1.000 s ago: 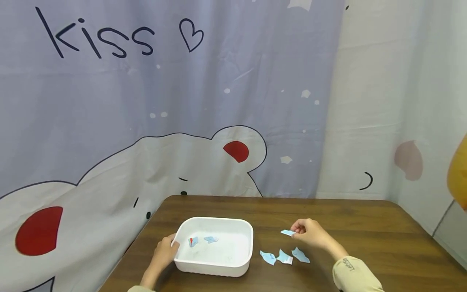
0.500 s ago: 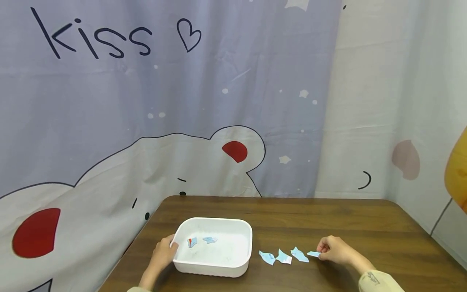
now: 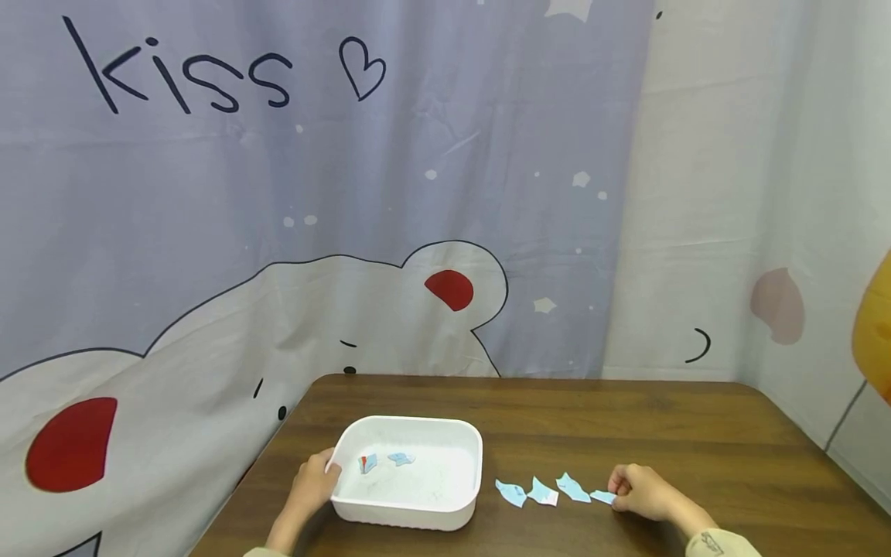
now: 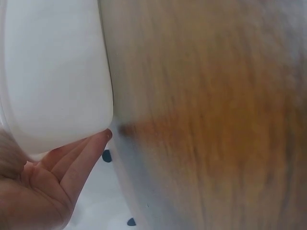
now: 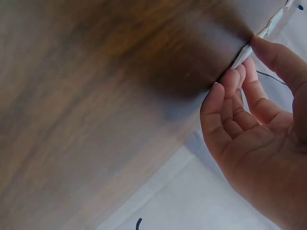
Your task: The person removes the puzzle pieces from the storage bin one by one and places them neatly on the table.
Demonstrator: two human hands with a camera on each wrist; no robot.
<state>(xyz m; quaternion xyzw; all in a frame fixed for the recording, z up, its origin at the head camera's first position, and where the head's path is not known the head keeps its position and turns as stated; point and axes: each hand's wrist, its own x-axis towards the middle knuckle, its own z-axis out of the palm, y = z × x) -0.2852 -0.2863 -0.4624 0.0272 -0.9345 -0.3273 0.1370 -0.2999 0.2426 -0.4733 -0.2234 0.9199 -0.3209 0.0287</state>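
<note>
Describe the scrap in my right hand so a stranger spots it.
On the brown wooden table sits a white rectangular tub. To its right, four jagged blue paper scraps form a row. It's the rightmost scrap, the only one the right hand holds.

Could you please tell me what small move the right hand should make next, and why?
Probably the right hand should release the irregular pale-blue, paper-like piece it pinches: it appears to lie on the brown wooden table in line with three similar pieces, and two more pieces lie in the rounded white plastic-looking tub.
</note>
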